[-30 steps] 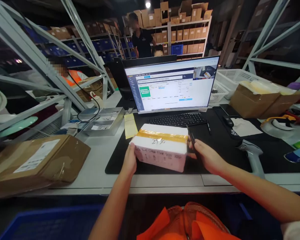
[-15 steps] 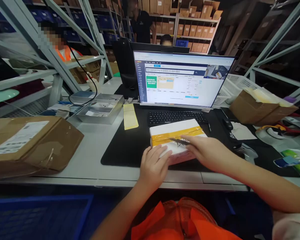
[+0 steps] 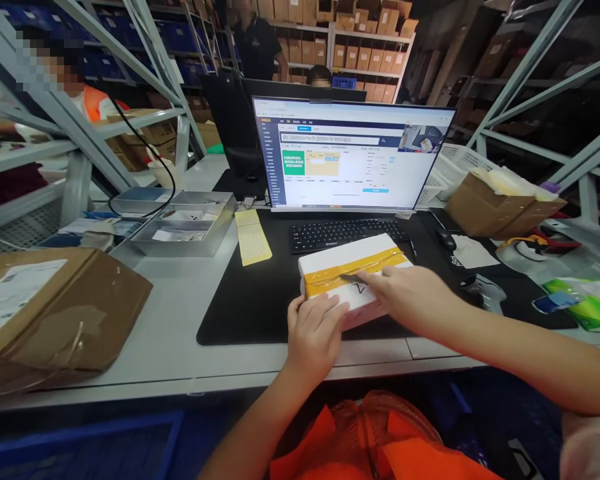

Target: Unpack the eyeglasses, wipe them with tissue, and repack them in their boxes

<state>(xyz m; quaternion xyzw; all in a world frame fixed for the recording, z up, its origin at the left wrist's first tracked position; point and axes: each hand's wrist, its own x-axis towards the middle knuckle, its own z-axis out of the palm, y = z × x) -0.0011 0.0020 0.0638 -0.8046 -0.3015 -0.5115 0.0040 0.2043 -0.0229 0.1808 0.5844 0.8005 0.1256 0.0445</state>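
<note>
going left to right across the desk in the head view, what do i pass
brown cardboard parcel, shiny metal tray, yellow paper slip, white box with yellow tape, open brown cardboard box, green plastic packet

Both forearms reach forward, left hand (image 3: pixel 314 332) flat with fingers spread, right hand (image 3: pixel 405 299) closed, forefinger extended.

The right hand (image 3: pixel 405 297) is hiding most of a dark tool (image 3: pixel 351 275); the left hand (image 3: pixel 315 333) is covering a near corner of the box (image 3: pixel 345 250).
</note>
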